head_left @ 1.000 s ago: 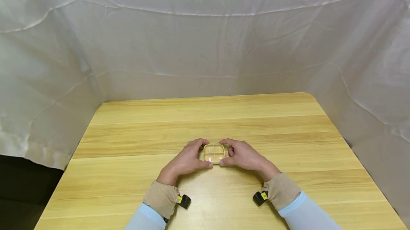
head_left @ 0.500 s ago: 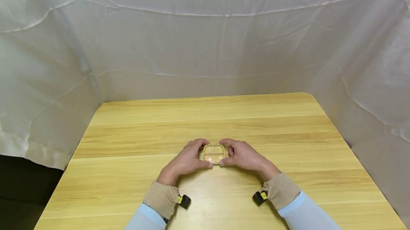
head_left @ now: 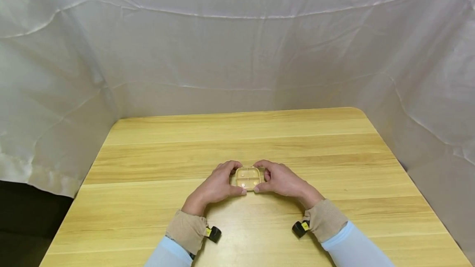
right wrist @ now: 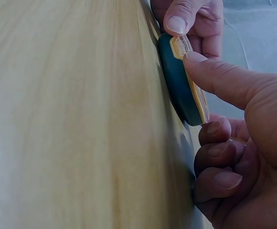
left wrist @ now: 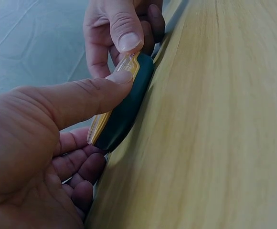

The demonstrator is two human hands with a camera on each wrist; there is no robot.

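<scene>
case (head_left: 248, 178) contents too small

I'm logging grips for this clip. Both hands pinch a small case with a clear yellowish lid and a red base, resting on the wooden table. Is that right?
Not quite: the base is dark green, not red, as both wrist views show. The rest holds: the left hand and right hand pinch the small case with its clear yellowish lid on the wooden table.

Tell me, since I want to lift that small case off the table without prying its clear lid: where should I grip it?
Probably the dark green base, from the two short ends. The case lies flat on the table; its amber lid sits on top, and the left hand and right hand already pinch its ends, thumbs on the near edge. The rounded base curves under, giving fingertips purchase.
</scene>
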